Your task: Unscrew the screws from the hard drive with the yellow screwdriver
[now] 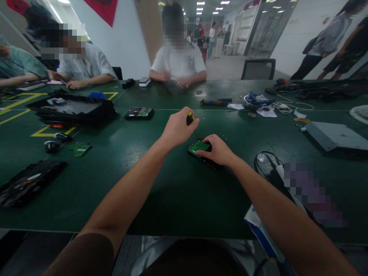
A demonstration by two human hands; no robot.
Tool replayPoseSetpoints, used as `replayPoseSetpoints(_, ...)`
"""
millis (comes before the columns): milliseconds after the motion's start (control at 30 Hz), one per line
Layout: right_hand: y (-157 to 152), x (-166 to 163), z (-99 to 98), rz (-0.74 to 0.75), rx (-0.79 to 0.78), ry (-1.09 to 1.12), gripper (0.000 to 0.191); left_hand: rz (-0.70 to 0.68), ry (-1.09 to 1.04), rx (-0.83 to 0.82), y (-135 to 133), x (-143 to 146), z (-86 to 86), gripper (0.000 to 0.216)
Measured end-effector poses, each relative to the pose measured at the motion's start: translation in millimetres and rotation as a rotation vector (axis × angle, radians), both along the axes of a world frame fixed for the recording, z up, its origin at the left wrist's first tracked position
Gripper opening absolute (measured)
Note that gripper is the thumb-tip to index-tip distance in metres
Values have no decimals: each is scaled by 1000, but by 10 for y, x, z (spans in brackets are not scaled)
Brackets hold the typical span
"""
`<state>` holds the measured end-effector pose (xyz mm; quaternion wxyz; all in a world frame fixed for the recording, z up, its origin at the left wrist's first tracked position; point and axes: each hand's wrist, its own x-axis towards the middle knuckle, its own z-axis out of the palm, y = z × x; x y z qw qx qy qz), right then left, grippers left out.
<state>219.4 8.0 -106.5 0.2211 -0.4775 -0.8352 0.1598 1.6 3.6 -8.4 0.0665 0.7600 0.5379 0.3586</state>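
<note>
My left hand (181,125) is closed around a screwdriver (190,118) with a black and yellow handle. Its thin shaft points down at the far edge of a hard drive (198,147), whose green circuit board faces up; I cannot make out whether the tip touches it. On the near right side, my right hand (217,150) grips the drive, thumb lying across the board and fingers over the far edge. The drive rests on the green table (161,195). Tiny specks, perhaps screws, lie just beyond it.
Another hard drive (139,113) lies farther left, near a black tray (74,109). A loose circuit board (80,148) and a dark device (31,180) are at left. Cables (260,100) and a grey metal box (337,136) lie right. A person (179,57) sits opposite.
</note>
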Motion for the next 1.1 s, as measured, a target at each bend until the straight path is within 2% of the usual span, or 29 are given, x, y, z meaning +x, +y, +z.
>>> replayPoseSetpoints(200,-6,-7,20,-7,1,-13,56,70,-68,-35,48,-32,-20,8)
replayPoseSetpoints(300,-11,-5,30,-12,-9,-14,56,61,-109,-83,75,-59,-36,18)
replayPoseSetpoints(433,-26,-20,42,-10,-11,4,55,27,8,-78,104,-100,-74,29)
replayPoseSetpoints(533,-22,-34,59,-33,15,37,46,-19,124,-101,128,-129,-119,27)
replayPoseSetpoints(600,-1,-6,84,-119,68,52,35,-56,182,-156,141,-137,-147,21)
replayPoseSetpoints(733,93,214,162,-400,222,2,24,-126,342,-297,148,-116,-188,21)
replayPoseSetpoints(867,213,520,190,-646,163,-121,21,-142,409,-338,153,-85,-231,28)
replayPoseSetpoints(933,257,615,171,-690,103,-192,22,-154,406,-348,163,-81,-262,27)
replayPoseSetpoints(1100,303,645,106,-655,53,-287,22,-178,432,-434,182,-81,-325,30)
